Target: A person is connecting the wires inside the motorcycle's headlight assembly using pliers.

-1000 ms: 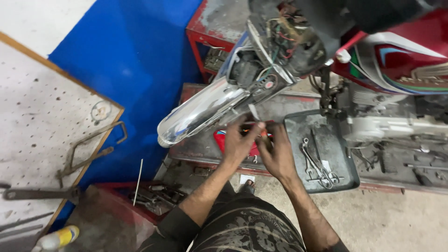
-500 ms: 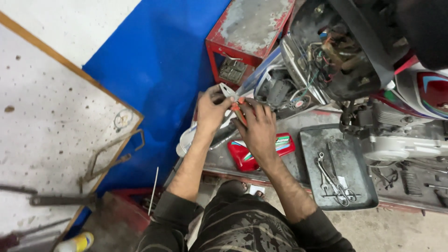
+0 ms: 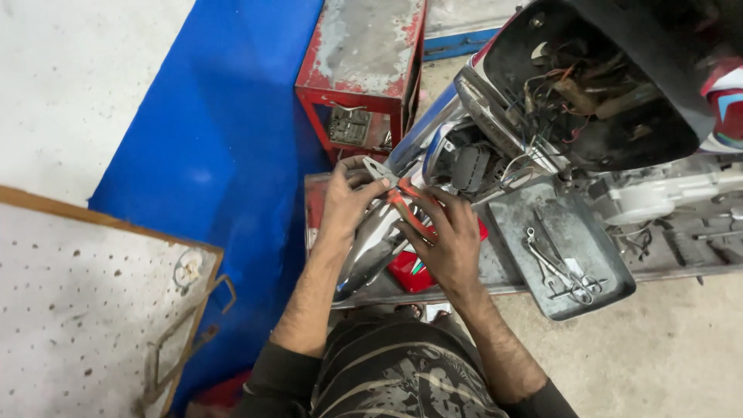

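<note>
Since half a second ago, both hands sit lower, at six o'clock of the headlight shell (image 3: 596, 85). I see left hand (image 3: 344, 203) pinching a small metal bracket (image 3: 377, 169), probably steadying it; right hand (image 3: 450, 240) gripping red-handled pliers (image 3: 410, 213).

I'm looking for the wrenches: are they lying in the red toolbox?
No, the wrenches lie on the grey tray right of the right hand, apart from the red toolbox.

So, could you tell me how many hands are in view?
2: the left hand on the chrome mudguard, the right hand beside it holding red-handled pliers.
</note>
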